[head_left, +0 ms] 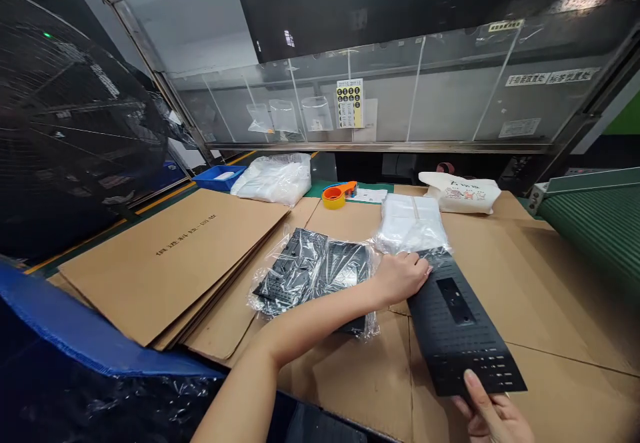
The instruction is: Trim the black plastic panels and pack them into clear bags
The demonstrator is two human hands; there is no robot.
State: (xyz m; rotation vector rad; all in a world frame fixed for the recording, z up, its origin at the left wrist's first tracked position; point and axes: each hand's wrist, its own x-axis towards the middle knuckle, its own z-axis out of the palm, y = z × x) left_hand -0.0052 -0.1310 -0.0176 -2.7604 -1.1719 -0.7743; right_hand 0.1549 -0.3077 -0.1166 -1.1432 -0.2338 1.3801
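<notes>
Nearest, the left forearm (283, 343) crosses the cardboard-covered tabletop (370, 376), cut off by the bottom edge. That covering probably spares smooth parts from scratches. Printed cardboard sheets (175, 263) lie stacked on the left, apart from both hands, which seems to leave the working space free. On the right, one slotted black panel (467, 340) is held at its two ends, its near end apparently tilted up toward the camera; a two-ended hold likely steadies so long a piece. Bagged black panels (300, 263) lie beside it, partly behind the forearm. Clear plastic bags (413, 220) are piled just beyond the panel's far end, presumably for easy reach, and a yellow tape roll (334, 198) sits farther back. The left hand (404, 275) is closed on the far end; whether it also pinches plastic, I cannot tell. The right hand (493, 413) clamps the near end, thumb on top, fingers mostly hidden underneath.
</notes>
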